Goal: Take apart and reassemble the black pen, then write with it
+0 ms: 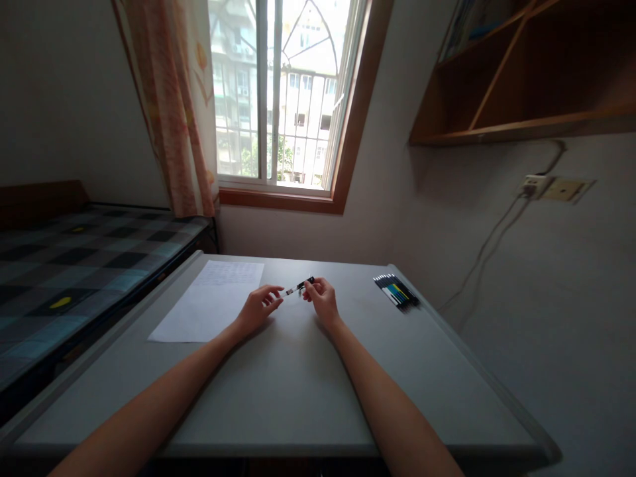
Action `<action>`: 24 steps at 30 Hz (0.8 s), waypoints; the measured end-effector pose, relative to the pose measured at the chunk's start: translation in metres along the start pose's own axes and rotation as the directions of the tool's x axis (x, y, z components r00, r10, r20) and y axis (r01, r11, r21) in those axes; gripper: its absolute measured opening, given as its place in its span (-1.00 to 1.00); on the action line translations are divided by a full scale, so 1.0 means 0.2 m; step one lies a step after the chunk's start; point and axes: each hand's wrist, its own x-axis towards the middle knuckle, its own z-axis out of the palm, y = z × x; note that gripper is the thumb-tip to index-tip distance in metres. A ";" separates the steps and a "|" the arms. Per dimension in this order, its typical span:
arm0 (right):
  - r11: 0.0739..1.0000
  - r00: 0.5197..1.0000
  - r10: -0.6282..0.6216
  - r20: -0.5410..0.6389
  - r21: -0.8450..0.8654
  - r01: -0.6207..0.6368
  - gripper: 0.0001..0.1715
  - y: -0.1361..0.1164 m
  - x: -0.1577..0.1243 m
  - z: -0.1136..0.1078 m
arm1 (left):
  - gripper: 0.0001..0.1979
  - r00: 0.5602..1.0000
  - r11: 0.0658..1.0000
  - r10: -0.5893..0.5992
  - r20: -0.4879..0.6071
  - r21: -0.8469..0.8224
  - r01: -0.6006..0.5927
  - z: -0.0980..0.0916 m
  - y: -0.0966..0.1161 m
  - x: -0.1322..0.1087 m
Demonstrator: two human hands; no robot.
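Observation:
A slim pen (pixel 292 290) with a clear-and-white barrel and a black end is held a little above the table, tilted up toward the right. Its pale end is pinched between the thumb and fingers of my left hand (pixel 258 307). At the black end, my right hand (pixel 324 301) closes its thumb and fingers around it. Beneath and beside my left hand lies a sheet of white paper (pixel 199 311) with faint printed rows near its top. To the right, several dark pens (pixel 396 293) with coloured markings lie side by side.
The light grey table (pixel 278 391) has raised edges at its sides. Behind it are a window (pixel 271 99) and an orange curtain (pixel 183 119). A bed with a checked cover (pixel 109 265) stands left. Right, a wooden shelf (pixel 517 126) hangs above a socket (pixel 534 187) with cords.

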 end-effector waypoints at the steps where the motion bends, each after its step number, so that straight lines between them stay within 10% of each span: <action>1: 1.000 1.000 -0.006 -0.010 -0.006 0.005 -0.65 0.00 0.00 0.00 | -0.74 0.999 0.999 -0.033 -0.022 -0.029 0.032 0.00 0.00 0.00; 11: 0.953 0.965 0.072 0.252 -0.303 0.008 -0.72 0.03 -0.04 0.00 | -0.53 0.919 0.914 -0.266 -0.291 -0.379 0.145 -0.04 -0.02 0.04; 24: 0.778 0.902 0.066 0.427 -0.588 0.222 -0.85 0.01 -0.07 0.00 | -0.59 0.961 0.982 -0.016 -0.274 -0.186 -0.036 -0.03 0.08 0.01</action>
